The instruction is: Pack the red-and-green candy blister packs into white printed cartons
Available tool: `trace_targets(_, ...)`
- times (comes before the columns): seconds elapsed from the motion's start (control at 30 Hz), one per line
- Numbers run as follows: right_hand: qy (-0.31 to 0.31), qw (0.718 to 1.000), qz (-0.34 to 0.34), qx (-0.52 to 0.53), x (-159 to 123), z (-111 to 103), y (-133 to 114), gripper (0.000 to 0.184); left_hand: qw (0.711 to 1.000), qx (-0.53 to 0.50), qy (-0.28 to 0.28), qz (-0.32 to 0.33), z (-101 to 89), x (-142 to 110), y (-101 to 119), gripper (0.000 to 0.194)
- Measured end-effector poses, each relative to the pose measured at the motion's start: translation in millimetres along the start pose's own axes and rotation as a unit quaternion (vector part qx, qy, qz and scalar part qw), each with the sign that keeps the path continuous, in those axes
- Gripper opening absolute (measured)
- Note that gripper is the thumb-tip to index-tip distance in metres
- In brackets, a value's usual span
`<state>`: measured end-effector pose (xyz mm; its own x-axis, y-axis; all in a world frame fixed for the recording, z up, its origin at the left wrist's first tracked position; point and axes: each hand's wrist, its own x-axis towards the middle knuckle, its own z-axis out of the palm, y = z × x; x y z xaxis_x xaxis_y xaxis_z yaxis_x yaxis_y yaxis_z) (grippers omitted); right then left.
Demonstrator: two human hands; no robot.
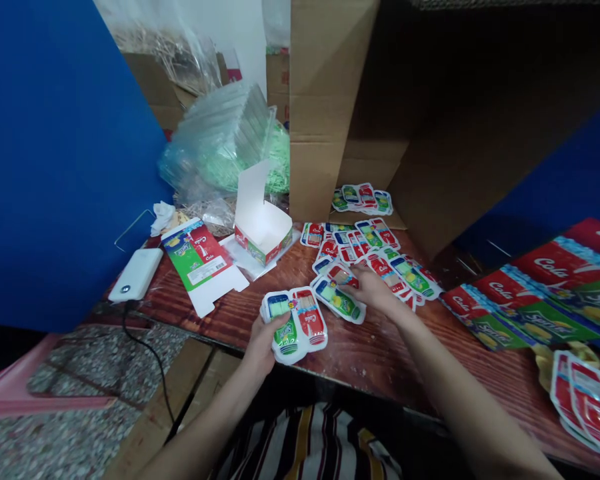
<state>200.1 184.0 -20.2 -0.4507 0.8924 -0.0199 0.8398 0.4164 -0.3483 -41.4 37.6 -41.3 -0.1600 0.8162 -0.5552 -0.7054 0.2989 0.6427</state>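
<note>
Head view: close to the near edge of the surface (405,363), the left hand (264,339) has its grip pinching a twin-bottle cola-and-Sprite pack (311,321), thumb on top, the fingers beneath mostly hidden. The right hand (367,287) grips a second pack (341,304) by its far side, just to the right of the first; exactly how the fingertips sit there I cannot tell. The two packs lie close enough to catch — if their rims hook, one could twist out of a thumb-only hold, and with the near edge right below the left one, it might slide to the floor.

Behind the right hand, the loose pile (380,257) spreads towards the far edge, packs overlapping at odd angles. A pull on one would likely drag its neighbours along, or bring away two stuck together.

The open white box (267,230) stands near the far edge, lid upright, on a loose sheet; a sleeve brushing the lid could tip it. Towards the left corner, the white power bank (137,275) has a black cable (153,353) hanging over the near edge — a snag by the left arm or a knee could pull it down.
</note>
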Motion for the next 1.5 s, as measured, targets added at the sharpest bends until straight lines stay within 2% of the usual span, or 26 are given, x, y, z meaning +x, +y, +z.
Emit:
trace_targets(0.07, -0.048, 0.998, -0.016, -0.044, -5.7, -1.5, -8.0, 0.043, 0.999, -0.029, 0.033, 0.026, -2.4, -2.2, -1.4, 0.046)
trace_targets(0.17, -0.099, 0.993, -0.016, -0.07, -31.9, -4.2, -10.0, 0.045, 0.995, -0.061, 0.061, 0.052, -3.9, -1.0, -1.9, 0.045)
trace_targets(0.33, -0.154, 0.983, 0.032, -0.09, -87.8, -10.3, 12.5, 0.046, 0.995, -0.062, 0.059, 0.048, 0.8, 3.3, -2.2, 0.047)
trace_targets(0.43, -0.175, 0.976, 0.082, -0.1, -103.1, -21.7, 26.4, 0.057, 0.996, -0.057, 0.053, 0.048, 3.4, 3.2, -2.8, 0.047)
trace_targets(0.47, -0.162, 0.977, 0.095, -0.105, -102.5, -25.9, 27.1, 0.064, 0.996, -0.055, 0.051, 0.051, 3.9, 3.0, -2.9, 0.046)
trace_targets(0.53, -0.092, 0.985, 0.096, -0.109, -92.1, -31.3, 19.8, 0.072, 0.996, -0.051, 0.045, 0.057, 4.4, 2.4, -3.1, 0.046)
trace_targets(0.63, 0.027, 0.995, 0.056, -0.078, -61.4, -22.8, -11.5, 0.052, 0.996, -0.046, 0.041, 0.059, 4.8, 2.0, -3.2, 0.046)
trace_targets(0.67, 0.035, 0.996, 0.044, -0.067, -50.2, -15.2, -24.6, 0.048, 0.996, -0.046, 0.044, 0.059, 4.9, 1.9, -3.2, 0.047)
trace_targets(0.77, 0.0, 0.992, 0.053, -0.113, -22.8, 12.9, -58.1, 0.056, 0.996, -0.045, 0.056, 0.056, 5.4, 1.8, -2.9, 0.046)
trace_targets(0.87, -0.005, 0.989, 0.059, -0.134, -8.8, 29.9, -69.5, 0.045, 0.996, -0.041, 0.06, 0.058, 5.8, 1.6, -2.5, 0.044)
trace_targets(0.97, -0.005, 0.992, 0.067, -0.104, -3.6, 24.9, -58.3, 0.032, 0.996, -0.037, 0.051, 0.061, 5.7, 1.5, -2.0, 0.043)
trace_targets(1.1, 0.028, 0.995, 0.08, -0.044, -5.0, 1.6, -28.3, 0.026, 0.997, -0.035, 0.047, 0.057, 5.5, 0.8, -1.2, 0.042)
trace_targets(1.3, 0.116, 0.987, 0.071, 0.08, -33.6, -23.3, 0.8, 0.037, 0.997, -0.031, 0.044, 0.056, 3.6, 0.6, -1.8, 0.043)
trace_targets(1.37, 0.161, 0.971, 0.065, 0.164, -50.2, -33.1, 3.8, 0.039, 0.997, -0.026, 0.041, 0.057, 2.7, 1.2, -2.4, 0.043)
trace_targets(1.43, 0.198, 0.94, 0.068, 0.268, -69.6, -45.2, 4.4, 0.039, 0.997, -0.025, 0.035, 0.062, 2.1, 1.9, -2.9, 0.042)
trace_targets(1.5, 0.189, 0.913, 0.086, 0.352, -90.5, -56.2, 3.6, 0.038, 0.997, -0.022, 0.032, 0.067, 1.7, 2.2, -3.1, 0.043)
